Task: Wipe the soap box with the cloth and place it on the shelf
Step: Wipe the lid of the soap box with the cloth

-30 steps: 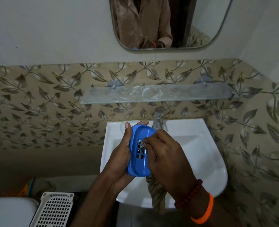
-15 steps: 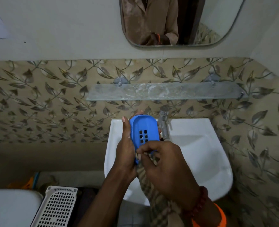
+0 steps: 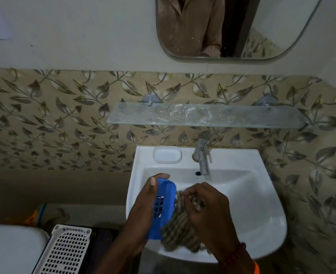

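Soap box (image 3: 164, 202) lower, beside cloth-holding grip (image 3: 206, 206)

Over the white sink (image 3: 262, 224), the left hand (image 3: 143, 210) grips a blue soap box (image 3: 162, 206) while the right hand (image 3: 208, 210) holds a checked cloth (image 3: 180, 230) against it, below the glass shelf (image 3: 202, 115).

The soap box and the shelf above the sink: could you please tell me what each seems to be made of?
The soap box looks like moulded blue plastic, smooth and slightly glossy, with a grid of drain holes. The shelf appears to be frosted or clouded glass: it is translucent, with a pale edge and whitish smears, on metal-looking wall brackets.
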